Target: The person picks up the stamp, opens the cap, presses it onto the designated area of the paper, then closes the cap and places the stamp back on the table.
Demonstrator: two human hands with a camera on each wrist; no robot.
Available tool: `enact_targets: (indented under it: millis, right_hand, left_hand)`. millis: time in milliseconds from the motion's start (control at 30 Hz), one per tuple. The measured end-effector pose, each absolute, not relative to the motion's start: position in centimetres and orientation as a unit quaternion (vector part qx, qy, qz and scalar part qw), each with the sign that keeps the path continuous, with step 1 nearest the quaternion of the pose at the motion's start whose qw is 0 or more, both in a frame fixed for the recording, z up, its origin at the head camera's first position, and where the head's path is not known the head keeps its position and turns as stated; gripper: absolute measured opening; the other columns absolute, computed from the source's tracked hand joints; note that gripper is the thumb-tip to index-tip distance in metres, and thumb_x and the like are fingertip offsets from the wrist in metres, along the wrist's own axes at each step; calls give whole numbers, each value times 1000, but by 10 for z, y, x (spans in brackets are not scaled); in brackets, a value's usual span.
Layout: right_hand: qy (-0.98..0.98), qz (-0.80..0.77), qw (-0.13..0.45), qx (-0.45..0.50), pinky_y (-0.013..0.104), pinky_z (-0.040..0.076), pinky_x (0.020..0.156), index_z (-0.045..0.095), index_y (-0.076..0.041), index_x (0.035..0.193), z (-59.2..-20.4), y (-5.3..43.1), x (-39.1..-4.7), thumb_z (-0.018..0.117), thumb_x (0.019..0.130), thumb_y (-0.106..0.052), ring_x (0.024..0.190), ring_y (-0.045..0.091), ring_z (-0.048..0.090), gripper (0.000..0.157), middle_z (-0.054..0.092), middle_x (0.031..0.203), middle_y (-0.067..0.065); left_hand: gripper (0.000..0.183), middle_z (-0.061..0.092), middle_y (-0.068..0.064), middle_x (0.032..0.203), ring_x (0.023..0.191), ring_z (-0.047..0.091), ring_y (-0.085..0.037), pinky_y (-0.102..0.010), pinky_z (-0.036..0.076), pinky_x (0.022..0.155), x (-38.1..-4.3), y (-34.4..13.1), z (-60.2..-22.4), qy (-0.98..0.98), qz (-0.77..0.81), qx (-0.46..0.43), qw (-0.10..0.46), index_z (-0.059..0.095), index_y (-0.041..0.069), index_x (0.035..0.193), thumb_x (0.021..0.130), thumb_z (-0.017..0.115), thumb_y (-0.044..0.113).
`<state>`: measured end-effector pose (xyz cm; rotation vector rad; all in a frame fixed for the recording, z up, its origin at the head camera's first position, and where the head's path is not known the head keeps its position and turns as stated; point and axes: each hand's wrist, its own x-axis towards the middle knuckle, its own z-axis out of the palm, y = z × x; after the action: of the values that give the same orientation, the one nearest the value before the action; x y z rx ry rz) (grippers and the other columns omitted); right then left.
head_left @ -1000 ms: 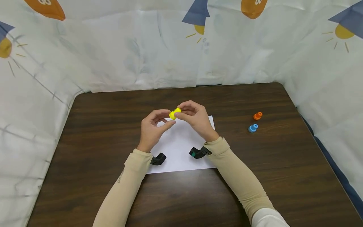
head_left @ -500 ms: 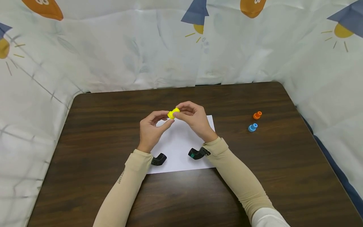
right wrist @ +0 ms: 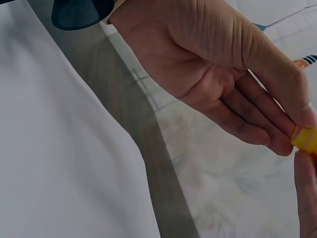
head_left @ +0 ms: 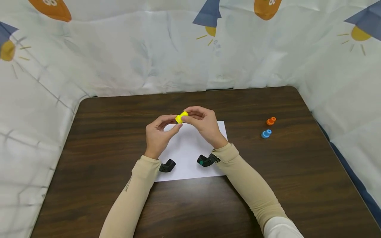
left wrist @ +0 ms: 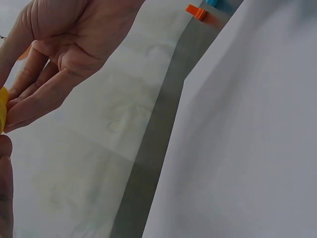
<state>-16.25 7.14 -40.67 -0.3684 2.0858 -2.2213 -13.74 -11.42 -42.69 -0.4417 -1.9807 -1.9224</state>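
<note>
A small yellow peg (head_left: 182,117), wide at one end and narrower along its body, is held tilted above a sheet of white paper (head_left: 187,158). My right hand (head_left: 205,125) pinches it between thumb and fingertips at its upper right. My left hand (head_left: 160,134) has its thumb and fingers around the lower left end; the exact contact is partly hidden. In the right wrist view, the yellow peg (right wrist: 304,140) shows at the right edge, with a left fingertip (right wrist: 304,173) just below it. The left wrist view shows only a sliver of the yellow peg (left wrist: 2,106).
An orange peg (head_left: 271,121) and a blue peg (head_left: 266,134) of similar shape stand on the right part of the dark wooden table (head_left: 297,172). White printed curtains (head_left: 134,49) hang behind and beside the table.
Both hands and the yellow peg have shifted very slightly left. The grip looks the same, and the orange and blue pegs have stayed put.
</note>
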Motion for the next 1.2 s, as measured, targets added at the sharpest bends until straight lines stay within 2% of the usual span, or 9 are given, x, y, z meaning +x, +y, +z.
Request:
enact_targets:
  millis: [100, 300, 533, 867, 1200]
  right_hand:
    - [671, -730, 34, -124, 34, 65, 91, 73, -1, 115, -404, 69, -162, 80, 90, -11, 93, 14, 77, 28, 75, 108, 9]
    - [669, -730, 31, -136, 35, 65, 90, 70, 6, 119, -398, 64, -163, 79, 90, -10, 93, 14, 77, 33, 76, 107, 8]
    - [666, -733, 31, -136, 35, 65, 90, 73, 0, 116, -397, 59, -164, 79, 90, -10, 94, 14, 77, 28, 76, 107, 7]
    - [668, -728, 21, -153, 33, 65, 90, 70, 7, 120, -393, 54, -165, 79, 90, -8, 95, 13, 76, 34, 75, 111, 10]
    - [659, -739, 8, -140, 34, 65, 91, 74, -3, 115, -391, 57, -171, 80, 89, -10, 92, 16, 77, 27, 75, 104, 2]
  left_hand:
    - [33, 75, 15, 106, 95, 73, -6, -23, 62, 93, -138, -116, -426, -691, -684, -154, 176, 73, -9, 109, 77, 83, -13]
    - [33, 74, 14, 105, 93, 73, -7, -21, 62, 91, -138, -119, -422, -687, -687, -151, 182, 72, -11, 109, 77, 82, -14]
    - [33, 74, 15, 105, 92, 72, -5, -20, 62, 89, -139, -122, -420, -686, -687, -147, 189, 71, -13, 108, 77, 81, -16]
    - [32, 75, 15, 104, 92, 72, -5, -20, 62, 89, -139, -127, -418, -676, -697, -143, 193, 71, -14, 108, 78, 80, -16]
    - [32, 76, 14, 103, 88, 72, -7, -20, 62, 86, -140, -134, -412, -672, -700, -125, 206, 71, -15, 109, 78, 80, -15]
